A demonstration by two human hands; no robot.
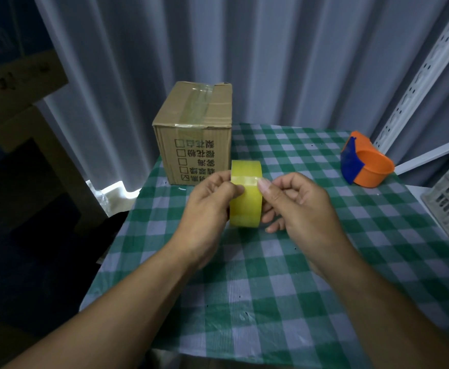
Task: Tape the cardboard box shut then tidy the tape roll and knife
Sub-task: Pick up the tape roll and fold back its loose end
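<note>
Together two hands [210,206] [300,206], one tape roll [246,198], one box [194,134]

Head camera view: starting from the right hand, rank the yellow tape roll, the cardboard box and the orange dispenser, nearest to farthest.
1. Yellow tape roll: held in both hands, touching the right hand on its left.
2. Cardboard box: behind the roll, at the table's far-left corner.
3. Orange dispenser: far right of the checked cloth.

The box and dispenser are fairly close to call; the box looks slightly nearer.
</note>
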